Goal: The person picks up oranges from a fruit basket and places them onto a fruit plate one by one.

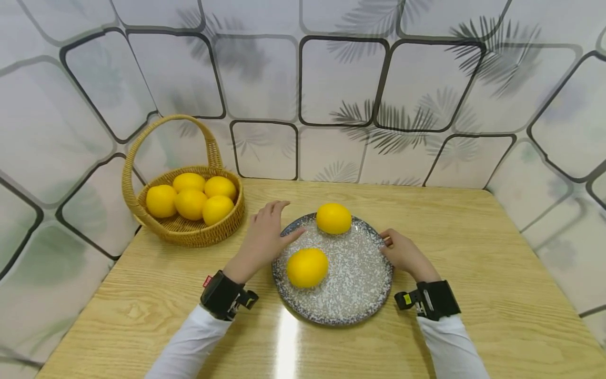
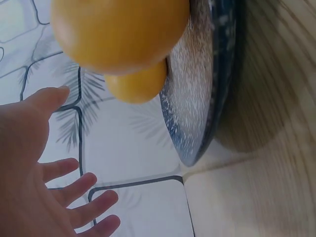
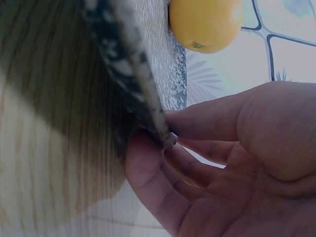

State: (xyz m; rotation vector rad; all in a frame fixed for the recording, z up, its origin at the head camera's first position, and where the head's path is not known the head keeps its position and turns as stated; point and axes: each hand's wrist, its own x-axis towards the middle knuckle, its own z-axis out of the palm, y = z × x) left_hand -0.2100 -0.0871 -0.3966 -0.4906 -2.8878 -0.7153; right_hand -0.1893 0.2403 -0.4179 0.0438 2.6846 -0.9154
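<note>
Your right hand (image 1: 404, 255) pinches the rim of the speckled plate (image 1: 360, 295) at center frame, thumb over the edge and fingers curled beneath it; your left hand (image 1: 265, 237) rests released, fingers straight, at the plate's left rim. Lift level and slowly, because the 2 oranges (image 1: 307, 267) on it sit loose and could roll. The basket (image 1: 208, 234) sits at left. No readable writing shows anywhere.
</note>
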